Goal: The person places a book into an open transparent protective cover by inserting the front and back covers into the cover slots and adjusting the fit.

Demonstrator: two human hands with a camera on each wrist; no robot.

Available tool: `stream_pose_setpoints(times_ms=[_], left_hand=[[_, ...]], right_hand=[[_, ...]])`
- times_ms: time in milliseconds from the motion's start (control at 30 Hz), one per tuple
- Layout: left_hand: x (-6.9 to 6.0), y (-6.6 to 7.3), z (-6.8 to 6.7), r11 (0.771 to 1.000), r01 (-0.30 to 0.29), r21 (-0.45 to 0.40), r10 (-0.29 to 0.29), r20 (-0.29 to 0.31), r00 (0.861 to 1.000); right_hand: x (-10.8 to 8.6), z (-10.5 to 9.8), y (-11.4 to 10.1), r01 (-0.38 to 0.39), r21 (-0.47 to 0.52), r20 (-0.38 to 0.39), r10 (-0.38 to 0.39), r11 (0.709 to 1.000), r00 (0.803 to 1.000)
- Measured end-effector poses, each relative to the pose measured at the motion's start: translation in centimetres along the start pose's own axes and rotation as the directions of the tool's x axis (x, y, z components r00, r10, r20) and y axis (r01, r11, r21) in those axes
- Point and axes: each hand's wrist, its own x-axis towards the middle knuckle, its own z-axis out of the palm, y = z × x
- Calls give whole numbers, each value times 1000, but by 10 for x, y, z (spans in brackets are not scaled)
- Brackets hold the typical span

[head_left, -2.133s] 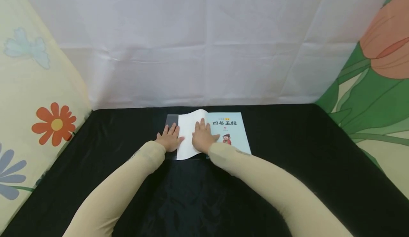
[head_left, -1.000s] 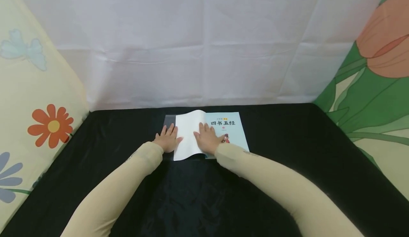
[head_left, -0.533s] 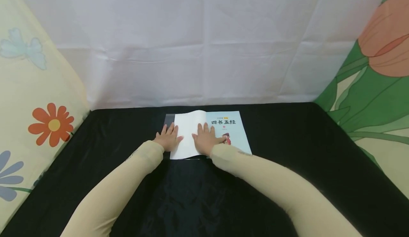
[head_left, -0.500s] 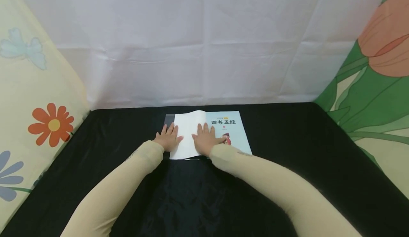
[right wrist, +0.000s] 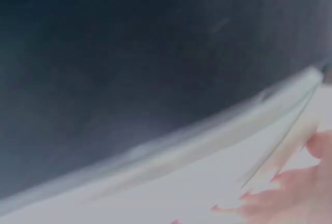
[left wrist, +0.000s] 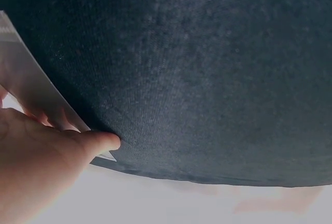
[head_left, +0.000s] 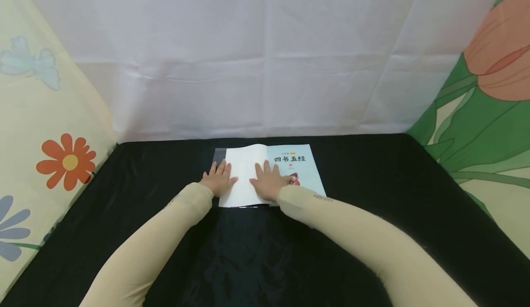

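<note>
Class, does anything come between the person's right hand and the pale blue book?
Nothing visible does. In the head view, the right hand rests across the pale blue book and the adjoining white sheet, its fingers spread.

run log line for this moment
left hand: spread over clear sheet | right hand: spread across white page and blue book | surface: black cloth

Table covered in black cloth (head_left: 372, 196), dull sheen and faint wrinkles at front middle, far right corner rounded. Near the far edge, about mid-width: book (head_left: 308, 164), light-blue face up, black Chinese title, small red-clothed figure. White sheet (head_left: 240, 162) spreads left from it, slightly bowed. Clear plastic film (head_left: 219, 154) shows past its left side, cloth dark through it.
</note>
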Motion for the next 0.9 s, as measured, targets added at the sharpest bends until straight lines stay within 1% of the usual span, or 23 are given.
stream_pose_setpoints(times_ms=[167,267,333,500,633,700,767,900], left_hand=[[-5,2,-1,1000,10,-10,-10,10,1000],[-6,3,-2,1000,13,-8,-12,14,1000],[-6,3,-2,1000,12,-3,-12,16,1000],[0,1,0,1000,8,11,-8,17,1000],[2,-1,0,1000,7,6,-7,13,1000],[2,0,-1,1000,7,5,-7,12,1000],[0,0,-1,1000,4,0,-4,11,1000],[-3,2,-2,1000,0,3,0,6,1000]], right_hand=[[-6,-11,16,111,-16,51,-111,994,993],[-10,-12,19,147,-35,58,-144,989,988],[-13,-12,19,149,-45,61,-147,988,987],[-19,-15,14,125,-98,54,-120,987,991],[-20,-17,11,127,-144,49,-121,981,991],[-18,-18,12,145,-133,52,-139,981,989],[-16,-20,16,166,-100,69,-160,981,985],[-10,-23,31,231,-19,101,-228,973,969]])
